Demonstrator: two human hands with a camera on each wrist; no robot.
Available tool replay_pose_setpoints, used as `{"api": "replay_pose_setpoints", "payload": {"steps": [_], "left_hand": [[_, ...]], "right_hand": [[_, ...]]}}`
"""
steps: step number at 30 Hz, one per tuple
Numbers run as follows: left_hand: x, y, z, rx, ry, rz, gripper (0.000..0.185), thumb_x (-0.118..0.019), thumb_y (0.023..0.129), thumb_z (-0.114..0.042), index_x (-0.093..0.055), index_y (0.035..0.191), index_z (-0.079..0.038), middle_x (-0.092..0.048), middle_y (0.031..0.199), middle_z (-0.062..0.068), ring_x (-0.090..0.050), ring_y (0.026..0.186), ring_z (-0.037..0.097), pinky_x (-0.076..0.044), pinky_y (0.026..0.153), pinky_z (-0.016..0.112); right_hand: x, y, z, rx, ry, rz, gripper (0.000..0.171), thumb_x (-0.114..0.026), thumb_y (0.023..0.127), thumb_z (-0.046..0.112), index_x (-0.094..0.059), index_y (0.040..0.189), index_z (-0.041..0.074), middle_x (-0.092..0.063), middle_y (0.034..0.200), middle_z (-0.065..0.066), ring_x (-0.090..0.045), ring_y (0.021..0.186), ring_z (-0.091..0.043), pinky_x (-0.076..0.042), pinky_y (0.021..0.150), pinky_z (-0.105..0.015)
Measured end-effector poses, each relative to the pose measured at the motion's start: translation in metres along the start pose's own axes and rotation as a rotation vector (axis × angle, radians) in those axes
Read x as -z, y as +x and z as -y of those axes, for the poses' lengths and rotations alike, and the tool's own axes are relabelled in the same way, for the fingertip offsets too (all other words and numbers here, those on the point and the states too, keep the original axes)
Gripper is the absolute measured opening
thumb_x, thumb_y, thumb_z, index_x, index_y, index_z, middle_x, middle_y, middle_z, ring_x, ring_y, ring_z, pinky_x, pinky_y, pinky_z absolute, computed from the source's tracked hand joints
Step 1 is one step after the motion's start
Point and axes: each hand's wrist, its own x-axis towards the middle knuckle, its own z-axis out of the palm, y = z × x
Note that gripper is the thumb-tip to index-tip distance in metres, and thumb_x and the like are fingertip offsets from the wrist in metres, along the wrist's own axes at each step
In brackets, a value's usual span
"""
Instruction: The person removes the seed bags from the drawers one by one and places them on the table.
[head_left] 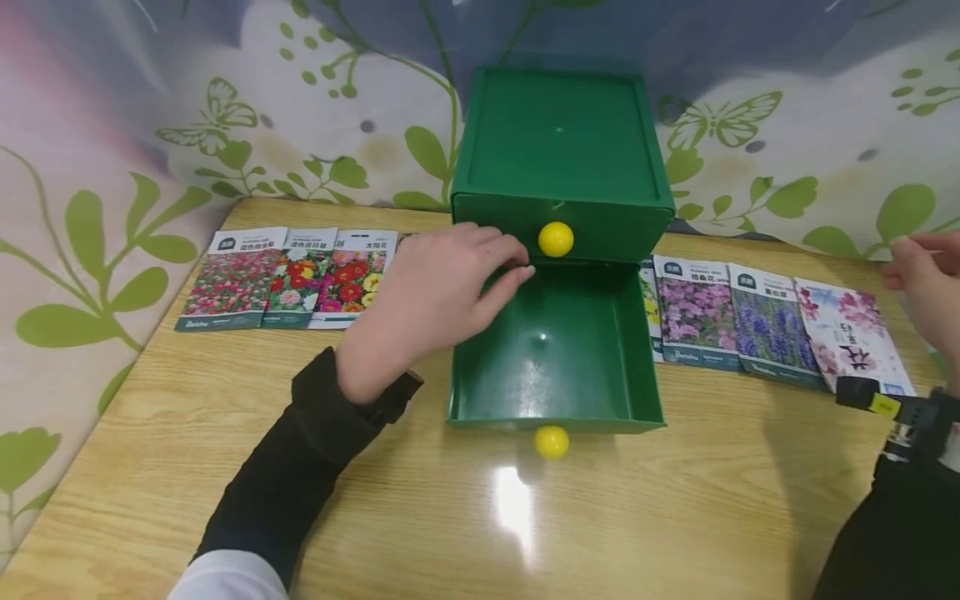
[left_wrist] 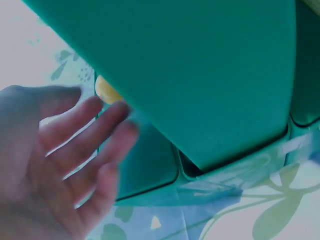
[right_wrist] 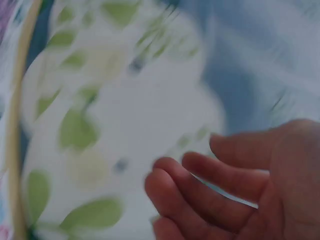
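Observation:
A green two-drawer box [head_left: 562,142] stands at the back of the wooden table [head_left: 225,433]. Its lower drawer [head_left: 555,417] is pulled out and holds nothing; each drawer front carries a yellow knob, the upper [head_left: 556,239] and the lower [head_left: 551,442]. My left hand [head_left: 435,287] hovers over the open drawer's left rim, fingers relaxed and reaching toward the upper knob, holding nothing. The left wrist view shows that hand [left_wrist: 65,165] with spread fingers beside the box [left_wrist: 200,75] and the knob [left_wrist: 105,90]. My right hand [head_left: 926,283] hangs at the far right, fingers loosely curled [right_wrist: 235,195], empty.
Flower seed packets lie in a row left of the box [head_left: 288,275] and another row lies to its right [head_left: 772,321]. A leaf-and-butterfly patterned cloth [head_left: 150,125] hangs behind and to the left. A black strap with a yellow tag [head_left: 881,404] sits on my right wrist.

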Motion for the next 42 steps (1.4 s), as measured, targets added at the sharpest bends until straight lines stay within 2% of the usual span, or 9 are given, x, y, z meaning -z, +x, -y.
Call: {"api": "replay_pose_setpoints", "payload": {"steps": [5,8,11,14,17,22,26,33,42], "left_hand": [[-0.001,0.002,0.009,-0.067,-0.087,-0.317,0.014,-0.063,0.098,-0.02,-0.07,0.099,-0.008,-0.063,0.091,0.004,-0.056,0.08,0.02,-0.045,0.063,0.03],[-0.002,0.005,0.017,-0.135,-0.123,-0.471,0.01,-0.063,0.097,-0.012,-0.068,0.099,-0.003,-0.06,0.099,0.012,-0.054,0.089,0.027,-0.046,0.075,0.036],[-0.006,0.009,0.025,-0.158,-0.116,-0.541,0.014,-0.063,0.098,-0.012,-0.067,0.106,-0.001,-0.057,0.116,0.019,-0.052,0.1,0.034,-0.043,0.083,0.041],[-0.012,0.012,0.033,-0.141,-0.108,-0.548,0.023,-0.063,0.099,-0.018,-0.066,0.115,-0.002,-0.053,0.133,0.022,-0.049,0.117,0.037,-0.042,0.088,0.043],[-0.021,0.015,0.04,-0.143,-0.137,-0.538,0.032,-0.065,0.098,-0.023,-0.066,0.123,-0.003,-0.047,0.143,0.024,-0.043,0.131,0.036,-0.039,0.099,0.043],[-0.031,0.016,0.048,-0.128,-0.209,-0.485,0.037,-0.067,0.098,-0.022,-0.064,0.13,-0.003,-0.043,0.148,0.026,-0.034,0.143,0.035,-0.02,0.118,0.042],[-0.03,0.015,0.05,-0.073,-0.244,-0.436,0.03,-0.06,0.102,-0.018,-0.067,0.127,-0.005,-0.05,0.143,0.022,-0.033,0.144,0.033,-0.021,0.118,0.037],[-0.03,0.014,0.052,-0.074,-0.26,-0.45,0.025,-0.058,0.102,-0.012,-0.071,0.122,-0.005,-0.056,0.135,0.02,-0.038,0.141,0.034,-0.023,0.117,0.035],[-0.03,0.014,0.052,-0.076,-0.264,-0.466,0.025,-0.058,0.102,-0.013,-0.071,0.122,-0.007,-0.056,0.135,0.02,-0.038,0.141,0.033,-0.025,0.117,0.035]], "right_hand": [[0.0,-0.055,0.047,0.341,0.027,0.072,0.017,-0.045,0.107,0.02,-0.06,0.105,0.027,-0.044,0.071,0.039,-0.044,0.069,0.02,-0.033,0.068,-0.006],[-0.004,-0.081,0.059,0.526,-0.036,0.129,0.026,-0.05,0.106,0.017,-0.065,0.119,0.002,-0.067,0.084,0.013,-0.053,0.077,0.013,-0.038,0.073,-0.011],[-0.006,-0.11,0.072,0.677,-0.186,0.181,0.032,-0.057,0.104,0.023,-0.065,0.125,-0.001,-0.072,0.093,-0.012,-0.067,0.081,-0.01,-0.047,0.069,-0.026],[-0.009,-0.138,0.086,0.829,-0.284,0.236,0.027,-0.065,0.099,0.027,-0.07,0.12,0.01,-0.074,0.094,-0.01,-0.069,0.072,-0.025,-0.049,0.06,-0.039],[-0.013,-0.162,0.097,0.95,-0.277,0.321,0.021,-0.069,0.096,0.026,-0.072,0.116,0.019,-0.073,0.095,0.007,-0.058,0.054,0.0,-0.047,0.052,-0.027],[-0.026,-0.193,0.101,1.103,-0.326,0.477,0.027,-0.069,0.095,0.039,-0.071,0.12,0.029,-0.067,0.097,0.021,-0.061,0.073,0.006,-0.054,0.064,-0.028],[-0.044,-0.206,0.1,1.2,-0.332,0.641,0.034,-0.062,0.098,0.045,-0.069,0.126,0.028,-0.069,0.098,0.016,-0.065,0.079,-0.001,-0.055,0.066,-0.029],[-0.075,-0.212,0.101,1.154,-0.361,0.851,0.041,-0.063,0.098,0.044,-0.065,0.133,0.022,-0.068,0.084,0.009,-0.056,0.061,-0.001,-0.05,0.054,-0.031],[-0.088,-0.213,0.103,1.172,-0.462,0.816,0.04,-0.076,0.088,0.036,-0.066,0.124,0.022,-0.059,0.072,0.01,-0.049,0.054,-0.005,-0.041,0.046,-0.029]]}}
